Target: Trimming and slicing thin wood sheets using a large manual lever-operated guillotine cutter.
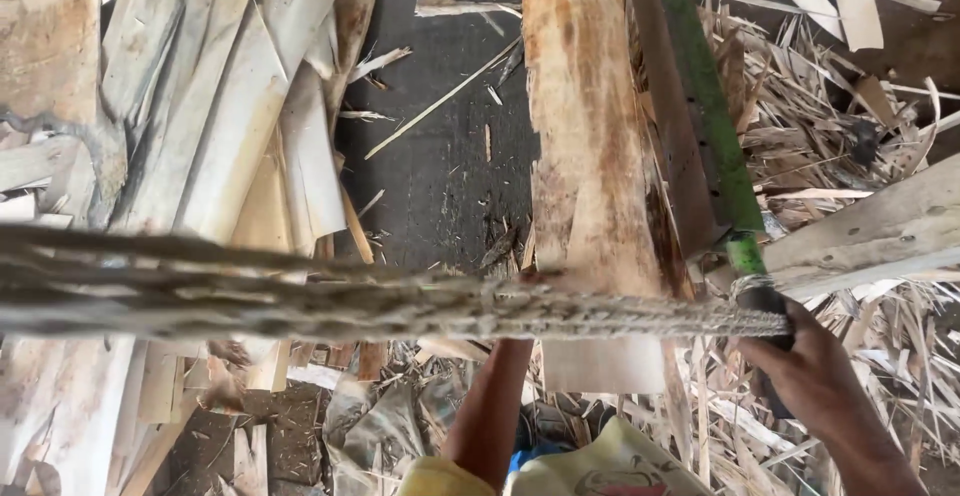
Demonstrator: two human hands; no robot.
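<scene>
We see no packages, labels, signs or screens here.

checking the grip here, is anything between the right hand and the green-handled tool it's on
Nothing visible does. The right hand is wrapped directly on the dark grip of the green-handled tool. The rope crosses in front of the tool just above the hand, beside the wooden plank, not between them.
</scene>
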